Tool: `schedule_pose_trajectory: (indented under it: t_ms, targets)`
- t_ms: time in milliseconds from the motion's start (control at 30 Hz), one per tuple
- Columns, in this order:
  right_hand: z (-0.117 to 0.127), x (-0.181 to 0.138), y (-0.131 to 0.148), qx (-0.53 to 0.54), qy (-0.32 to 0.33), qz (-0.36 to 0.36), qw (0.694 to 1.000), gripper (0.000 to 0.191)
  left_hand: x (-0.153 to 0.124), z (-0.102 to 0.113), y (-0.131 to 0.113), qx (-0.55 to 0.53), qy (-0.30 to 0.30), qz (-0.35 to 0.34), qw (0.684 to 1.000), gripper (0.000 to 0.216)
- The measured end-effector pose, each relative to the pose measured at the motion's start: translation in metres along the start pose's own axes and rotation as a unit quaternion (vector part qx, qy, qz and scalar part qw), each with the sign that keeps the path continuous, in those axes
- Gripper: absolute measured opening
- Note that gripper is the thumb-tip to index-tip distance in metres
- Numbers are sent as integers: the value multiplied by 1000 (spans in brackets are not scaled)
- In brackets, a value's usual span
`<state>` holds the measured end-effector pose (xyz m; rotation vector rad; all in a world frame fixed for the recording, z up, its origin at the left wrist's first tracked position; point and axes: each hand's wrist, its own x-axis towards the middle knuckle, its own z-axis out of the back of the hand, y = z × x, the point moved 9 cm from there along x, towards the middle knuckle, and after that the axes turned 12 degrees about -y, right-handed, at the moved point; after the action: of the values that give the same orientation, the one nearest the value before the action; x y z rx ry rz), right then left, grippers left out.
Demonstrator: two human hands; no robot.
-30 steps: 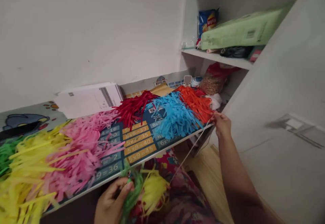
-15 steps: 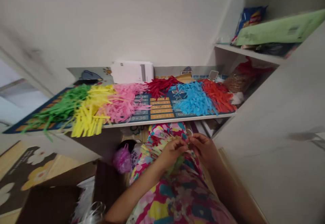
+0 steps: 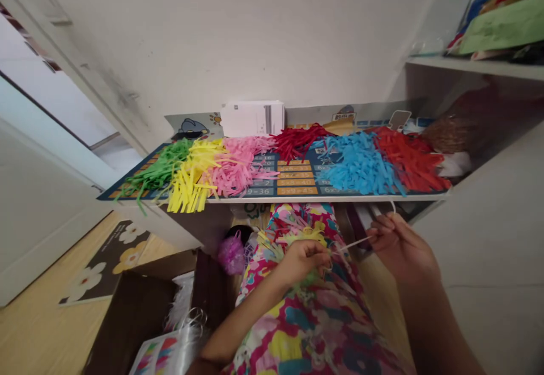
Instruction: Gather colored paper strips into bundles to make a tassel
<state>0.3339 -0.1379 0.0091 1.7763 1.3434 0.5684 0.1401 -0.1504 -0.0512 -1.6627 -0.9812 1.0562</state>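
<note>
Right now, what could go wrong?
The thin white string, stretched between left hand and right hand, might slip or snap.
Bright yellow paper-like strips overhang the tabletop's white front edge; a knock could drag them off.
Thin yellow strips on the floral-clad lap might snag the string.

Home, with flowered floor mat (image 3: 107, 264)

Below the worktop's front edge (image 3: 297, 199), left hand (image 3: 304, 261) and right hand (image 3: 403, 247) pinch a pale string (image 3: 356, 244), straight between them. On the worktop, from left end to right: green strips (image 3: 164, 165), yellow strips (image 3: 193, 177) overhanging the front edge, pink strips (image 3: 236, 171), dark red strips (image 3: 300, 140), blue strips (image 3: 359, 162), red strips (image 3: 410, 160). White stack (image 3: 253, 119) at back edge.
</note>
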Motion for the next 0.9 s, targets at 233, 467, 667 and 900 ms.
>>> schedule_pose_trajectory:
  t_ms: [233, 467, 667, 900]
  targets:
    - [-4, -17, 28, -46, -18, 112, 993, 36, 0, 4, -5, -21, -17, -8, 1000, 44]
    - [-27, -63, 13, -368, -18, 244, 897, 11, -7, 35, -10, -257, -151, 21, 954, 44]
    - [-65, -79, -7, -430, 78, 322, 840, 13, -12, 24, -8, -334, -126, 62, 932, 48]
    - [-74, -80, -13, -459, 107, 346, 811, 15, -13, 18, -14, -348, -101, 53, 930, 45]
